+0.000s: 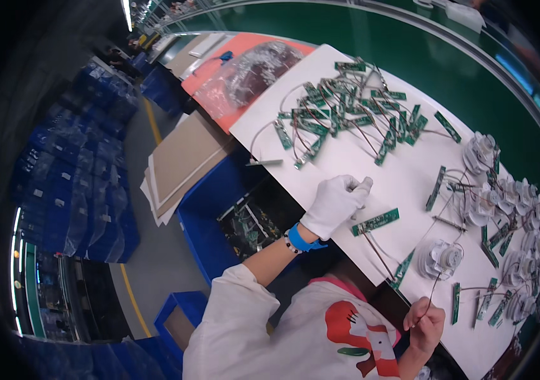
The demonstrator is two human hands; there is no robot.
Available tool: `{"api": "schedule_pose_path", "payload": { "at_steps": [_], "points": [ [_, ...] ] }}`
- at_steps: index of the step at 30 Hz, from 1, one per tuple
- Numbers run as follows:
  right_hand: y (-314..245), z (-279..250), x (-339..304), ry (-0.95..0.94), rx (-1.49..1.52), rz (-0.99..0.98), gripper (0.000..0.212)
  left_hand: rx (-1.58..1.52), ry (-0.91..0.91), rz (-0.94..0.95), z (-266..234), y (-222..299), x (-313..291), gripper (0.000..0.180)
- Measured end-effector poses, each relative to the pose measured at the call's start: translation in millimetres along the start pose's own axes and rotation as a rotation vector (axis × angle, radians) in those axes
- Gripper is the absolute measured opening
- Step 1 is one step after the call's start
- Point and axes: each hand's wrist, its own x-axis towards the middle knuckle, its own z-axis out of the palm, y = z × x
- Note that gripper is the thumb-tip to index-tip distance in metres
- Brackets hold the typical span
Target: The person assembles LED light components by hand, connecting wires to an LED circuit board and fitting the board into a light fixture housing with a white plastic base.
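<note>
My left hand point(338, 206), in a white glove, is closed over the white tabletop, with thumb and fingers drawn together; whatever it may hold is hidden. Just below it lies a narrow green circuit board point(375, 221), wired to a second green board point(403, 269) at the table's near edge. My bare right hand point(425, 322) pinches a thin dark wire point(433, 292) at the near edge. That wire runs up to a round white plastic part point(442, 258) lying flat on the table. Beyond my left hand spreads a tangled heap of wired green boards point(346, 107).
Several round white parts with boards attached point(517, 196) crowd the table's right side. A clear plastic bag point(263, 69) rests on an orange surface at the far left. Left of the table are a blue bin point(194, 221) holding boards, cardboard sheets point(187, 155) and stacked blue crates point(73, 183).
</note>
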Motion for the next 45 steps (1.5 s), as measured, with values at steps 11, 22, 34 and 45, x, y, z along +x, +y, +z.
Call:
{"api": "schedule_pose_path", "payload": {
  "at_steps": [11,22,34,45],
  "points": [
    [5.9,0.3,15.2,-0.051,0.213,0.055,0.012,0.491,-0.291,1.067,-16.1,23.8,-10.8,0.035],
    [6.5,-9.4,8.3,-0.085,0.312,0.025,0.013,1.072,-0.505,0.931,-11.2,36.8,6.4,0.025],
    [6.9,-5.5,11.8,-0.028,0.31,0.087,0.009,0.851,-0.509,0.986,-12.2,12.1,-57.5,0.027],
    [7.4,-7.6,10.5,-0.055,0.232,0.029,0.013,-0.261,-1.123,0.515,-42.8,23.7,-66.9,0.016]
  ]
}}
